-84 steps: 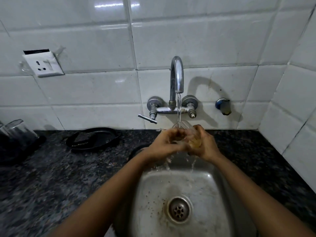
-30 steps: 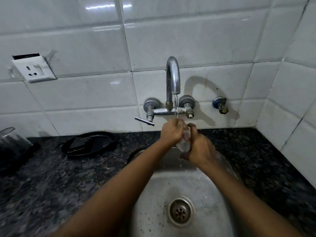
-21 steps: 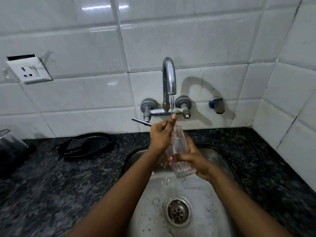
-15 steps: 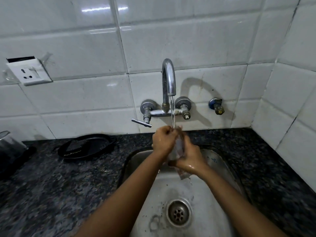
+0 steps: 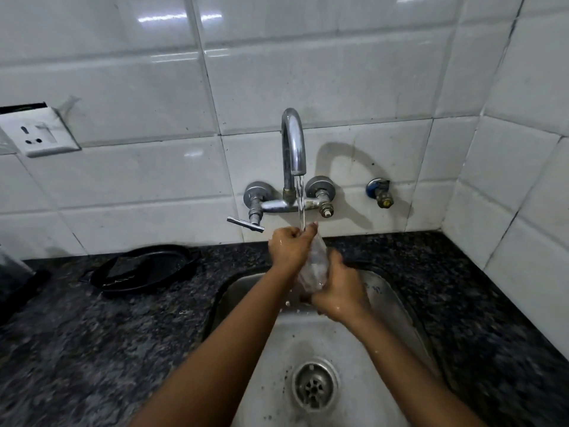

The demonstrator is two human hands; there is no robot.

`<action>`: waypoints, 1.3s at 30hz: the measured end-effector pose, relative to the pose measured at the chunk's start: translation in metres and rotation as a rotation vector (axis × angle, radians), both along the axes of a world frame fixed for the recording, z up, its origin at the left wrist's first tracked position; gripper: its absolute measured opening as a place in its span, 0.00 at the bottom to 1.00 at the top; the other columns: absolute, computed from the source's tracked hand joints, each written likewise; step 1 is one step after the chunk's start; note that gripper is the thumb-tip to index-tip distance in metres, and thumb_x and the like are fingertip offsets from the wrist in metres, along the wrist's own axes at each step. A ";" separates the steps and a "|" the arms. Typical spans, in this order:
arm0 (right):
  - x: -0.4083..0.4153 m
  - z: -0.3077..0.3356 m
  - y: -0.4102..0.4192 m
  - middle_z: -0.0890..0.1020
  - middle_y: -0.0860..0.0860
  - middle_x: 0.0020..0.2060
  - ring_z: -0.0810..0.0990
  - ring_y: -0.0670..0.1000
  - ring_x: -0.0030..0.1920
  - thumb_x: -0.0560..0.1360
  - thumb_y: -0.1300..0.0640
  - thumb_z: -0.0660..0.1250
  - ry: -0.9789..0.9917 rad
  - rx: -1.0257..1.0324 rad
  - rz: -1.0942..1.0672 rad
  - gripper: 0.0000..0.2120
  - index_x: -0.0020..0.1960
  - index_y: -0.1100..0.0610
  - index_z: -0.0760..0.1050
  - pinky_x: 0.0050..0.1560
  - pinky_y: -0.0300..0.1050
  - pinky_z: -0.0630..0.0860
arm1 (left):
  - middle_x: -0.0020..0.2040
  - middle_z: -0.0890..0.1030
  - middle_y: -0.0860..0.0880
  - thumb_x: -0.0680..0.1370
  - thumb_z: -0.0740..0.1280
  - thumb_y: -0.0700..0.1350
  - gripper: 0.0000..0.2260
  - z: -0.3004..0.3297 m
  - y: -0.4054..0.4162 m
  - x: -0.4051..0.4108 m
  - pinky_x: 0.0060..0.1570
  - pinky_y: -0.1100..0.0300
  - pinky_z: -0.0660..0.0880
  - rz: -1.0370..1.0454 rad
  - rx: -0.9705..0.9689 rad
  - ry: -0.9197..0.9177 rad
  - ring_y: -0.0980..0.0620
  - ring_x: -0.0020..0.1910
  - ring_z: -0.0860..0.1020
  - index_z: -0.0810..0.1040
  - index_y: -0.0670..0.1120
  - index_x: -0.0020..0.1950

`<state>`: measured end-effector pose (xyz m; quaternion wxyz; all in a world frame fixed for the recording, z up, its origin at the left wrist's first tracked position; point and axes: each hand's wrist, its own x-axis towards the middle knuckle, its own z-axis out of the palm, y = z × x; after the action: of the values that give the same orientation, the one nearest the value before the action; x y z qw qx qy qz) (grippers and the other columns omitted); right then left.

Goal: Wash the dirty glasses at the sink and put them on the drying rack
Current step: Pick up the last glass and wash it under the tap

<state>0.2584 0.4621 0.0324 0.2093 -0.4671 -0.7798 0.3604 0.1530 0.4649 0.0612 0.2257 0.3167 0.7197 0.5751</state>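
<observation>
View from above a steel sink (image 5: 397, 306) set in a dark speckled counter (image 5: 92, 349), with white wall tiles behind. A person's 2 bare hands meet over the back of the basin, under a thin stream of water running from a curved chrome tap (image 5: 293, 143). Between them is 1 clear glass (image 5: 314, 266), tilted with its mouth up toward the stream. The left hand (image 5: 289, 249) is curled around the upper part of the glass near its rim, fingers up at the water; the right hand (image 5: 340, 292) grasps the lower part and base. Both hands are wet. The glass looks clear of residue, so this appears to be a late rinse of this glass, though soap or film is too fine to tell. At the far left edge of the counter a dark object with a hint of glass (image 5: 12, 272) is only partly in view; whether it is the drying rack is uncertain. A black round tray (image 5: 144, 272) sits left of the sink. Still left: setting this glass on the rack, and any other dirty glasses, none of which are visible.
</observation>
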 end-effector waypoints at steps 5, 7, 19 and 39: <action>0.003 -0.017 0.006 0.77 0.57 0.58 0.79 0.57 0.56 0.65 0.55 0.76 0.222 -0.186 0.075 0.42 0.72 0.57 0.57 0.55 0.54 0.78 | 0.23 0.67 0.50 0.74 0.68 0.49 0.21 0.002 0.003 0.003 0.28 0.61 0.64 0.001 0.048 0.097 0.54 0.23 0.65 0.67 0.47 0.24; 0.015 -0.019 0.008 0.81 0.60 0.49 0.83 0.58 0.46 0.65 0.61 0.75 0.664 -0.846 0.210 0.32 0.65 0.63 0.67 0.47 0.55 0.82 | 0.25 0.66 0.47 0.74 0.70 0.46 0.20 0.002 -0.002 -0.002 0.28 0.61 0.65 -0.156 0.182 -0.124 0.51 0.24 0.65 0.66 0.47 0.25; 0.007 -0.019 0.013 0.81 0.55 0.51 0.81 0.56 0.50 0.65 0.59 0.76 0.289 -0.399 0.150 0.25 0.59 0.58 0.71 0.51 0.53 0.80 | 0.18 0.68 0.52 0.75 0.67 0.52 0.22 -0.010 -0.003 -0.004 0.27 0.63 0.66 -0.065 0.023 0.187 0.55 0.19 0.67 0.67 0.47 0.23; -0.010 -0.027 0.028 0.77 0.54 0.58 0.76 0.55 0.59 0.57 0.72 0.77 0.413 -0.358 0.094 0.39 0.64 0.55 0.68 0.58 0.52 0.77 | 0.59 0.76 0.40 0.77 0.63 0.43 0.17 -0.012 -0.008 -0.063 0.51 0.46 0.74 0.320 -0.293 0.360 0.38 0.56 0.76 0.64 0.42 0.64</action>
<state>0.2482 0.4898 0.0058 0.2610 -0.3766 -0.6654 0.5894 0.0895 0.4565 0.0494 0.0438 0.2604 0.8645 0.4277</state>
